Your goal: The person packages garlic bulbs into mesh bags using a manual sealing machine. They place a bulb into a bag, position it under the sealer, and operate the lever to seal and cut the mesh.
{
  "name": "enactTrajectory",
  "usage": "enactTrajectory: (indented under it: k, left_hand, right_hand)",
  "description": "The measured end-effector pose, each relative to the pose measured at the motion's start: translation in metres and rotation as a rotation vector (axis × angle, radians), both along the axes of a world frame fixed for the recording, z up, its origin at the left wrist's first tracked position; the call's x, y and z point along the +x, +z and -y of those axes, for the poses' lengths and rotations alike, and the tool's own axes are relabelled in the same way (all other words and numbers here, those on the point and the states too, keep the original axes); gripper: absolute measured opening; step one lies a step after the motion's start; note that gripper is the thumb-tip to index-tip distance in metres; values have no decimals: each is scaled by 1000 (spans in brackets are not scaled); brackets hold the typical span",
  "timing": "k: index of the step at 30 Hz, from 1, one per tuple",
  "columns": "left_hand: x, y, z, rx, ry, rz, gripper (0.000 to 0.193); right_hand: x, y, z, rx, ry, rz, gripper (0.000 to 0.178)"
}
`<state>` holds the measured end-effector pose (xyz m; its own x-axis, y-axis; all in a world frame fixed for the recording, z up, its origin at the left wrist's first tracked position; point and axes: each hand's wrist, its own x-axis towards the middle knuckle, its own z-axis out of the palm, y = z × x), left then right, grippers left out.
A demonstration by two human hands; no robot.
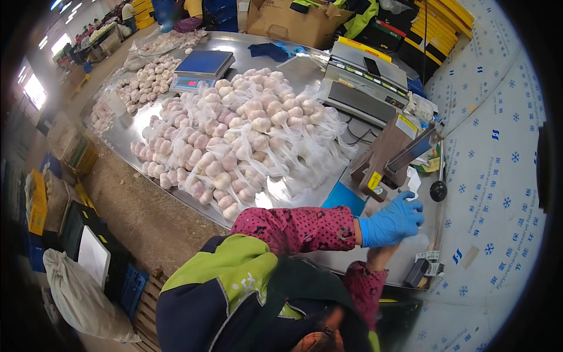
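Observation:
My left hand [392, 222], in a blue glove, is raised in front of a brown bench-top lever press [381, 158]. Its fingers are curled inward; what they close on, if anything, is hidden. A white slip [413, 183] shows just beyond those fingertips, at the press. Below the glove comes my right hand [381, 256], of which only the wrist area shows; its fingers are hidden. Beside it is a pale, see-through blurred shape [415, 243], too unclear to name. To the left, many garlic bulbs in white mesh bags [234, 135] lie heaped on the metal table [220, 44].
A blue-topped scale [204, 63] stands behind the heap, near loose garlic [146, 82]. A sealing machine [366, 79] with a phone on top sits at the back right. The press's black-knobbed lever [438, 190] juts toward the printed wall panel [492, 176]. A small dark block [416, 273] lies near the edge.

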<state>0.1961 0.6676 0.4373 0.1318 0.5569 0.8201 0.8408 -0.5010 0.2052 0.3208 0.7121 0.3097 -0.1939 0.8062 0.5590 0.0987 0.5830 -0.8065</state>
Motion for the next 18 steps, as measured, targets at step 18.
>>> enactTrajectory:
  k: [18]
  left_hand:
    - [-349,-166,159,-422,820,-252,32]
  right_hand:
    - [167,9,119,-350,-744,-51,43]
